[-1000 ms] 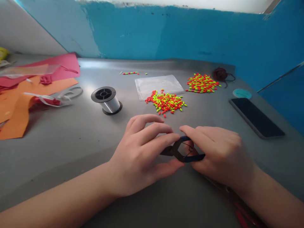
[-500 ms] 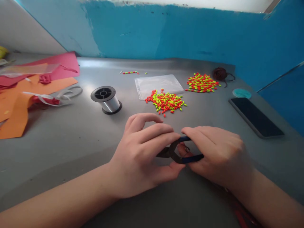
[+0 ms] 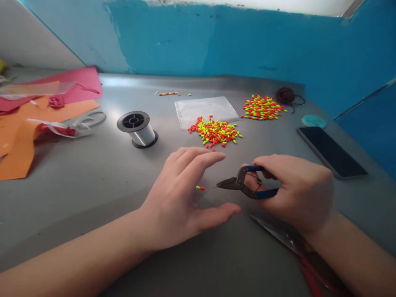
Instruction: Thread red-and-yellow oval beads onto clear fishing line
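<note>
A pair of small blue-handled pliers point(image 3: 241, 182) is in my right hand point(image 3: 297, 189), its fingers wrapped round the grips; the dark jaws point left. To the left, my left hand point(image 3: 182, 198) is open, thumb and fingers spread, holding nothing. Partly behind it, a couple of yellow-green and red beads point(image 3: 200, 188) lie on the grey table. Past my fingers sits a loose pile of red and yellow-green beads point(image 3: 216, 132), touching a clear plastic bag point(image 3: 207, 109). A spool of clear line point(image 3: 142, 130) stands upright beyond my left hand.
A second bead pile point(image 3: 262, 107) lies at the back right near dark yarn point(image 3: 285, 95). A phone point(image 3: 331, 150) rests at the right beside a teal disc point(image 3: 313, 121). Scissors with red handles point(image 3: 312, 272) lie under my right arm. Orange sheets point(image 3: 18, 144) cover the left.
My right hand has moved right with the pliers, out of my left hand's grasp. My left hand has opened, and the small beads behind it now show.
</note>
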Demonstrator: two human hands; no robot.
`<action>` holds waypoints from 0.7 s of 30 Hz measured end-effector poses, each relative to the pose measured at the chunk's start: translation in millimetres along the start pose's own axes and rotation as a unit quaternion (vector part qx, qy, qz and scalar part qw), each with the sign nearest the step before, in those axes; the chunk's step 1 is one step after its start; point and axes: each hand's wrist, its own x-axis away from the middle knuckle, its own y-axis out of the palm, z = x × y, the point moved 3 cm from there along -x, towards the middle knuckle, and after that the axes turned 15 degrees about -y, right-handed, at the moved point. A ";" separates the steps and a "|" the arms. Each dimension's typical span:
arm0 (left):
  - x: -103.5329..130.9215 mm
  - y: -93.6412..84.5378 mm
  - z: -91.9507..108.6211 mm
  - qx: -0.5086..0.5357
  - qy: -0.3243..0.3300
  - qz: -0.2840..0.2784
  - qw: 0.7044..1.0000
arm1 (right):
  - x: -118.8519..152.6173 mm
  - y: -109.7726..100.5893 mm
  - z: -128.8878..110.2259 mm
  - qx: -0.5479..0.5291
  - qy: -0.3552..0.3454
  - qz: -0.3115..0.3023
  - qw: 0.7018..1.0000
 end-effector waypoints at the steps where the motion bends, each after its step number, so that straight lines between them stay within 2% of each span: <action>1: -0.4 0.8 -1.0 0.006 0.000 -0.011 1.000 | 0.9 0.7 1.7 -0.011 0.007 0.000 1.000; 7: 0.3 4.7 0.9 0.037 0.040 -0.063 0.997 | 0.5 4.0 2.4 -0.055 0.029 -0.014 0.998; 17: 0.0 4.6 4.9 0.049 0.075 -0.098 0.991 | 1.7 2.1 2.1 -0.076 0.035 -0.016 0.996; 21: 0.3 4.0 5.7 0.052 0.079 -0.088 0.992 | 0.9 1.9 1.8 -0.083 0.040 -0.018 0.996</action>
